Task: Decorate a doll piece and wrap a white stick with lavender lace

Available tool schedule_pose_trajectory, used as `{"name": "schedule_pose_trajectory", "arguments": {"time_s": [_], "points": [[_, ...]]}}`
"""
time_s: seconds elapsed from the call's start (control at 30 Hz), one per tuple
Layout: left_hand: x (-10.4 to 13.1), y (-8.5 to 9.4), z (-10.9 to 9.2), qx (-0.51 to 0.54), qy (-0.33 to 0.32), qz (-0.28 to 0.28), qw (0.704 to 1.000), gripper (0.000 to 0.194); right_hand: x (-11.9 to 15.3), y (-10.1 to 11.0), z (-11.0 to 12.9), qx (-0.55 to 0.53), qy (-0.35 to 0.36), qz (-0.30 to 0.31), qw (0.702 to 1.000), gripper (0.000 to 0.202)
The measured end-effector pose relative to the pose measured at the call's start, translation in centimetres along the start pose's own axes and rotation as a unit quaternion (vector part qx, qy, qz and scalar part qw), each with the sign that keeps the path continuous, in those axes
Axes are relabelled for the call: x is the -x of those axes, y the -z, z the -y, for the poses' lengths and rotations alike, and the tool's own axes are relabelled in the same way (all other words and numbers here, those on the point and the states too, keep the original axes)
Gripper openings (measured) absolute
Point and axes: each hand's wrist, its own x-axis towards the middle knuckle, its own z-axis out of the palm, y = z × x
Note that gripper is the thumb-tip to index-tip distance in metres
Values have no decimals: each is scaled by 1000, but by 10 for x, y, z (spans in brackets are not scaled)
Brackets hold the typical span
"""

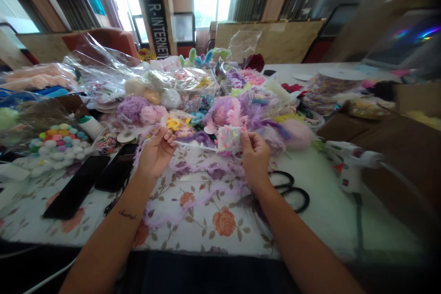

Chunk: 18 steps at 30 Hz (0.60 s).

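My right hand [255,158] pinches a small whitish square piece with pink tufts [229,139], perhaps wound trim; its exact kind is unclear. From that piece a thin white strand [196,146] stretches left to my left hand [157,151], whose fingers are closed on its end. Below both hands, lilac fluffy yarn [203,197] lies in loose loops on the floral tablecloth [223,221]. Black-handled scissors [299,198] rest beside my right forearm, which partly hides them.
A heap of purple and pink fluffy materials [251,105] and plastic bags fills the back. Two black phones [77,186] and a bag of coloured pompoms [58,144] lie left. A white glue gun [349,165] with a cable stands right, near brown cardboard [389,147].
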Motion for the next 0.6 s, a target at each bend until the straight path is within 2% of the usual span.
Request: {"name": "schedule_pose_trajectory", "arguments": {"time_s": [0.13, 0.2, 0.27, 0.4, 0.5, 0.53, 0.6], "points": [[-2, 4, -7, 5, -13, -7, 1000, 31, -14, 3, -3, -166, -126, -41, 977, 25], [-3, 6, -10, 5, -17, -13, 1000, 32, -20, 6, -3, -208, -148, -55, 965, 24], [-4, 8, -11, 4, -17, -23, 1000, 34, -25, 11, -2, -198, -128, -57, 970, 21], [-4, 8, -12, -8, -14, -42, 999, 38, -35, 29, 4, -22, 8, -77, 997, 20], [-4, 9, -14, -12, -20, -37, 999, 40, -42, 42, 8, 81, 84, -139, 983, 20], [-3, 10, -15, -12, -25, -30, 999, 41, -44, 45, 9, 86, 88, -163, 979, 20], [-3, 11, -17, -11, -33, -18, 999, 49, -47, 48, 11, 17, 41, -204, 978, 19]]}}
